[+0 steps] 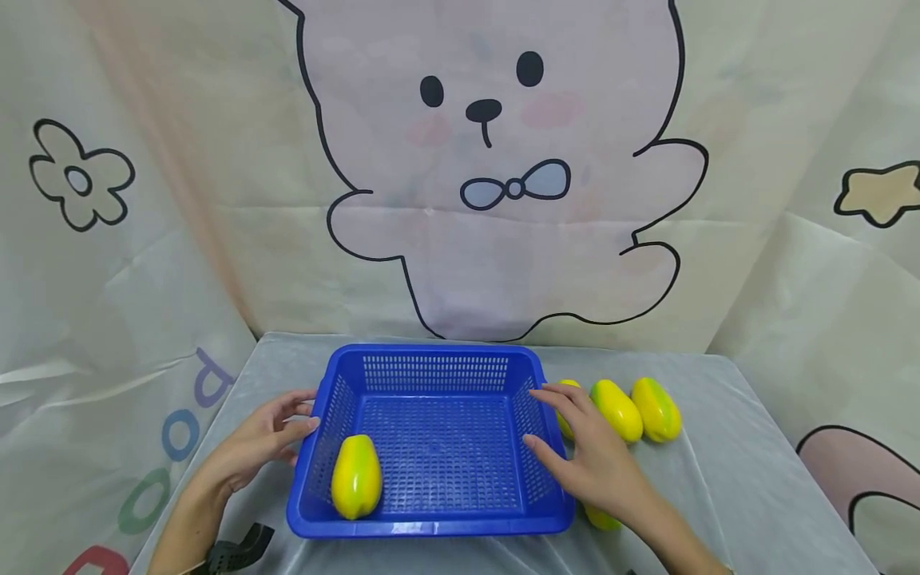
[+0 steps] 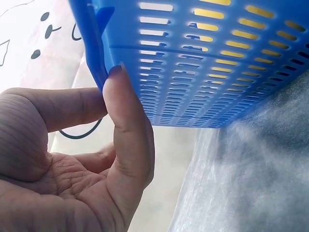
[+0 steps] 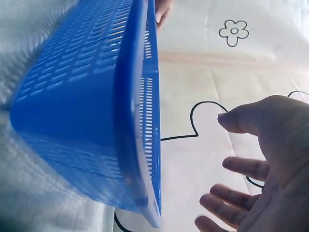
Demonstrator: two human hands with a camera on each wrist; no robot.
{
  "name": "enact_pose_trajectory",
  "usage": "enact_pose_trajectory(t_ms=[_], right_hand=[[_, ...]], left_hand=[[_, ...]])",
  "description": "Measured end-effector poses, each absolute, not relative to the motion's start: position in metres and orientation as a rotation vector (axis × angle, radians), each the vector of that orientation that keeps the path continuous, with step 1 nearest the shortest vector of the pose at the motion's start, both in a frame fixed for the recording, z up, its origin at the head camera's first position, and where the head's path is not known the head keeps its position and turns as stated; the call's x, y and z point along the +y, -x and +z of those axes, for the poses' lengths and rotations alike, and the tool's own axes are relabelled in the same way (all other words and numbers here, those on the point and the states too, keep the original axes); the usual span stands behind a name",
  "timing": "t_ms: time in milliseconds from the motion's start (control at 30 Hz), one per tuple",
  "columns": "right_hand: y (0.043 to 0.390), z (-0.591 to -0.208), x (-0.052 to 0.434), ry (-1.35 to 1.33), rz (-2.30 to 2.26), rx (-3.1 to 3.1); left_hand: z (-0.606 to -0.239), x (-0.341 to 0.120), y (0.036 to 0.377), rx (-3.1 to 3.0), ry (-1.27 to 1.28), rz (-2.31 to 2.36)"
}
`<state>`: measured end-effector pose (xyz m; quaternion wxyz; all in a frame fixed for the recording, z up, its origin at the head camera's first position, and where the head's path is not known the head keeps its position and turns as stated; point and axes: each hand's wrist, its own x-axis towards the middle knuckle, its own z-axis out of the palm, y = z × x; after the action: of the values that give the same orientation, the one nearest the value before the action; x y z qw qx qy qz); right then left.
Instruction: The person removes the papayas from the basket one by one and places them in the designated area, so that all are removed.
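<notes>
A blue plastic basket (image 1: 438,527) with slotted walls stands on the table, a yellow-green papaya (image 1: 357,477) lying in its front left corner. At the basket's left side, my left hand (image 1: 262,435) pinches the rim between thumb and fingers. The left wrist view shows a fingertip (image 2: 118,82) against the outer wall just under the rim. Over the right rim hovers my right hand (image 1: 592,451), fingers spread and holding nothing. In the right wrist view a gap separates that hand (image 3: 260,179) from the basket wall (image 3: 72,111).
Right of the basket lie more papayas: one (image 1: 616,411) beside another (image 1: 657,410), a third (image 1: 568,385) partly behind my right hand, and a yellow one (image 1: 602,517) mostly hidden under it. A grey cloth (image 1: 719,447) covers the table. A printed curtain (image 1: 503,271) hangs behind.
</notes>
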<state>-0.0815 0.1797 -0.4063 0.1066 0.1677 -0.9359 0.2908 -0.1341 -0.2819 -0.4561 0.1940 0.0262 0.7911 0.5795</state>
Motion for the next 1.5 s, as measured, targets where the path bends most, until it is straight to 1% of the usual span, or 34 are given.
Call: enact_pose_trajectory(t_ms=[200,433,633,933,1233,1500], right_hand=[[0.085,-0.402,0.175,-0.561,0.963,-2.813],[0.092,-0.391,0.162,-0.697,0.910,-2.802],[0.098,-0.381,0.150,-0.810,0.886,-2.809],[0.117,-0.368,0.135,-0.985,0.958,-2.826],[0.135,-0.372,0.112,-1.238,0.872,-2.876],[0.155,-0.378,0.091,-1.337,0.717,-2.888]], left_hand=[[-0.456,-0.281,0.133,2.234,-0.100,1.614],[-0.456,-0.281,0.134,2.235,-0.069,1.618],[-0.455,-0.285,0.134,2.222,-0.096,1.626],[-0.454,-0.289,0.132,2.211,-0.067,1.639],[-0.455,-0.289,0.134,2.193,-0.087,1.657],[-0.457,-0.287,0.136,2.184,-0.107,1.656]])
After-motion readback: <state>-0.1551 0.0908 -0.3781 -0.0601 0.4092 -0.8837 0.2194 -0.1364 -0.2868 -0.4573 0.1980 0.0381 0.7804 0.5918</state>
